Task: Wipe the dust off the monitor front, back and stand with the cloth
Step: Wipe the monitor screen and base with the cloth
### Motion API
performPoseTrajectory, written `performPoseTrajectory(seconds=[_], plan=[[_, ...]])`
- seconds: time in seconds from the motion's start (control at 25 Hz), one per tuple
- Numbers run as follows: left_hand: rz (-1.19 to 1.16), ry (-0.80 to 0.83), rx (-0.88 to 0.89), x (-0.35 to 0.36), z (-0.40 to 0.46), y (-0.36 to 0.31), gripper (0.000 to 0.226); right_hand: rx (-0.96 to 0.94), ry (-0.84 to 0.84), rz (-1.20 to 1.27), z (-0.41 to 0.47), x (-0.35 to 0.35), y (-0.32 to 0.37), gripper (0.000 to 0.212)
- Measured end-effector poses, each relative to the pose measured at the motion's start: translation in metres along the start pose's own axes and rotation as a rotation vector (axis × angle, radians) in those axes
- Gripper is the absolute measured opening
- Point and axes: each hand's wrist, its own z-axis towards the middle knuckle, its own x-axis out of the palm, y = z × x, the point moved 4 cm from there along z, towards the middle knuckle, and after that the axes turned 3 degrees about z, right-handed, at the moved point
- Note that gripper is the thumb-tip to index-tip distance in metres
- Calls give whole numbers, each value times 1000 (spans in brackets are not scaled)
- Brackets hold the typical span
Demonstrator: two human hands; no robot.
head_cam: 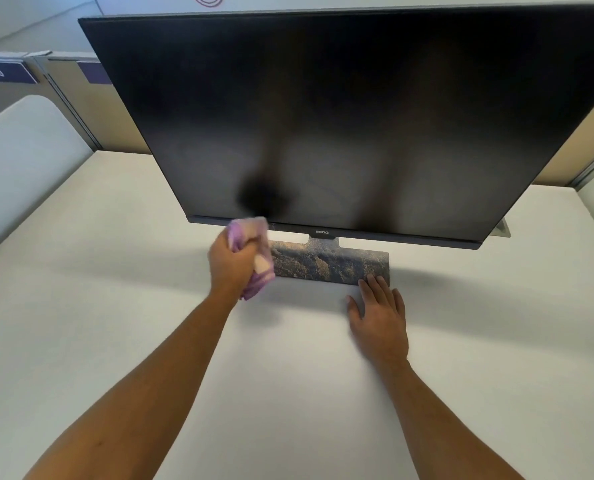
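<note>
A large black monitor [340, 116] stands on a white desk, its dark screen facing me. Its flat stand base [326, 265] below the bottom bezel is mottled with dust. My left hand [231, 265] grips a bunched purple cloth [259, 271] at the left end of the base, just under the screen's lower edge. My right hand [378, 313] lies flat on the desk with straight fingers, the fingertips touching the base's right front corner. The monitor's back is hidden.
The white desk [115, 306] spreads wide on both sides of the stand. Beige partition panels [80, 109] run behind the monitor, with a purple label reading 109 at the far left. A white rounded panel [21, 150] rises along the desk's left side.
</note>
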Motion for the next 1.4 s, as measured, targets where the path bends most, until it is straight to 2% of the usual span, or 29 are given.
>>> performPoseTrajectory(seconds=[0.08, 0.12, 0.28, 0.4, 0.48, 0.64, 0.84, 0.92, 1.04, 1.16, 1.28, 1.32, 1.4], plan=[[-92, -258, -69, -21, 9, 6, 12, 7, 5, 6, 0, 0, 0, 49], [-91, -333, -85, -30, 16, 7, 17, 10, 7, 7, 0, -1, 1, 49], [-90, -475, -146, -55, 39, 12, 20, 12, 56, -4, 0, -1, 0, 48], [-223, -521, -252, -60, 43, 18, 19, 10, 76, 1, 1, -2, -1, 50], [-344, -463, -314, -54, 45, 21, 21, 8, 69, 0, 1, -3, 0, 49], [-410, -400, -287, -41, 41, 16, 23, 5, 58, -6, 1, -3, 2, 49], [-279, -351, -158, -14, 13, -3, 34, -1, 16, -1, 1, -3, 4, 54], [-228, -298, -103, 6, 0, -7, 31, 6, 10, -4, 0, -2, 4, 55], [-150, -142, -59, 34, -18, -12, 17, 6, 14, -9, 1, -2, 3, 54], [-6, 17, -44, 42, -23, -14, 28, 16, 44, -12, 1, -2, 3, 49], [187, 295, 27, 28, -16, -24, 17, 23, 66, -10, 1, -4, 4, 49], [205, 344, 40, 20, -15, -27, 15, 24, 79, -13, 0, -4, 4, 50], [89, 206, 0, -4, -7, -32, 16, 26, 92, -10, 0, -5, 4, 51]])
